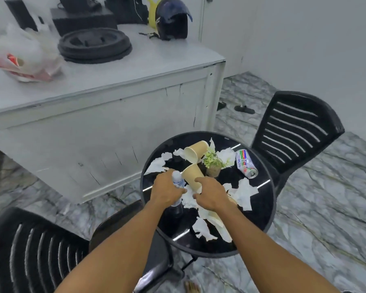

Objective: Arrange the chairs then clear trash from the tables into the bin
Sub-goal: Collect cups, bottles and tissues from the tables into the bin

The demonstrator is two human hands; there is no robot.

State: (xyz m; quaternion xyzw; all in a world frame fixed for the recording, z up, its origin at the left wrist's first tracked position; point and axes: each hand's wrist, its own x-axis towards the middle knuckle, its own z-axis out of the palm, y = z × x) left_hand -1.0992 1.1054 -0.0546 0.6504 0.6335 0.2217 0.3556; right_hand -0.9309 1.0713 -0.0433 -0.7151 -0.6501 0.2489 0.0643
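our left hand has its fingers wrapped round the water bottle; our right hand pinches torn tissue beside the tipped paper cup, gathering trash off the round surface. no bin in view.

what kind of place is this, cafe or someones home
Hard to say; probably a small café or shop seating corner. A round black table littered with paper cups, slatted black chairs and a white counter suggest it.
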